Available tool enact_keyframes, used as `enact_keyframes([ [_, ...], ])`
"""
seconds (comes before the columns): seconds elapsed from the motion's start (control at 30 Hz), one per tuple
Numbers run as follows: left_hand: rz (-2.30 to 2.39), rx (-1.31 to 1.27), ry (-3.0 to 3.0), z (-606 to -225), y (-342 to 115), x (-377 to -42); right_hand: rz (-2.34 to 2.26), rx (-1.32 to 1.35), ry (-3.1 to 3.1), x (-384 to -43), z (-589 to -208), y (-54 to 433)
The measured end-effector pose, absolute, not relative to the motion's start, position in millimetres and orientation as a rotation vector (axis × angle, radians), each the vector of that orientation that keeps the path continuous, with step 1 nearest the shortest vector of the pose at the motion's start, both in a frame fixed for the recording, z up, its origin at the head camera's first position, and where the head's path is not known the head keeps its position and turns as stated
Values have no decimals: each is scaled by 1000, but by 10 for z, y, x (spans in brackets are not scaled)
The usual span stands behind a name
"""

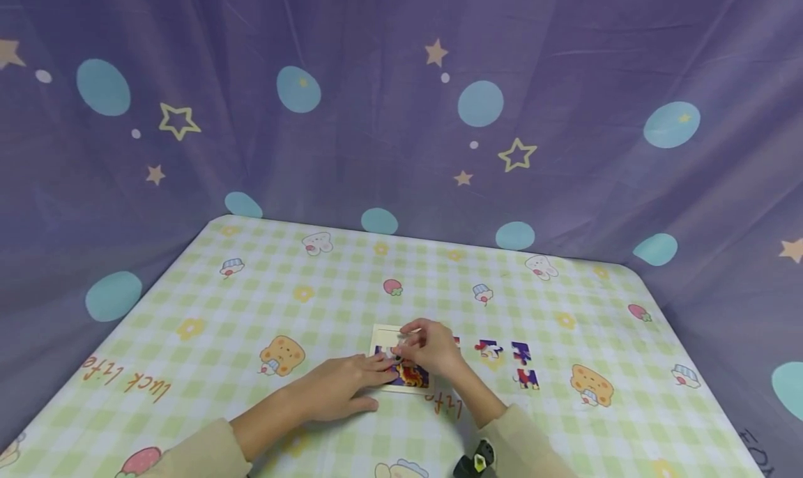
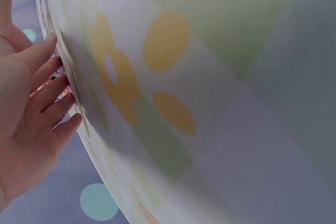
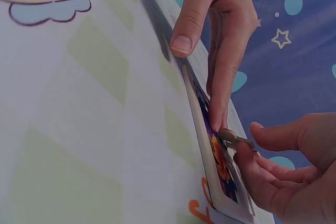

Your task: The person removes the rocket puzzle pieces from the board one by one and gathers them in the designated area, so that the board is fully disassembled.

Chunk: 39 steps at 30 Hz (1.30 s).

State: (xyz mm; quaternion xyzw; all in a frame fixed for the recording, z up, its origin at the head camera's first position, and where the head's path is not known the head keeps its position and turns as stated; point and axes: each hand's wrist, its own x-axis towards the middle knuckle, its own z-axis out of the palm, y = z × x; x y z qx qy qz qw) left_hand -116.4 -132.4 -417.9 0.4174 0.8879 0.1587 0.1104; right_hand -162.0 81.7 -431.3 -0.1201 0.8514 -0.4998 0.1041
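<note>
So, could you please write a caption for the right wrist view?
Right hand pinches a jigsaw piece at the puzzle tray, left hand alongside.

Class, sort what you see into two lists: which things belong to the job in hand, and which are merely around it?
Part of the job:
puzzle tray
tray pieces
held piece, pinched by the right hand
loose pieces beside the tray

Merely around it:
checked tablecloth
starry curtain

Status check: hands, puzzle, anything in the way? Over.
Left hand on puzzle frame; right hand pinching tilted piece. Frame partly filled. Loose pieces off right; nothing visibly blocking.
</note>
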Motion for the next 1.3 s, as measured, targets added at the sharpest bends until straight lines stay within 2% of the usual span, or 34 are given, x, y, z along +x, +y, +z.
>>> enact_keyframes([
  [0.8,505,1245,2610,-4190,-1327,-1156,-1517,-356,2537,-1553,-4315,936],
  [1.3,504,1222,2602,-4195,-1337,-1170,-1488,-147,2608,-1487,-4266,1246],
])
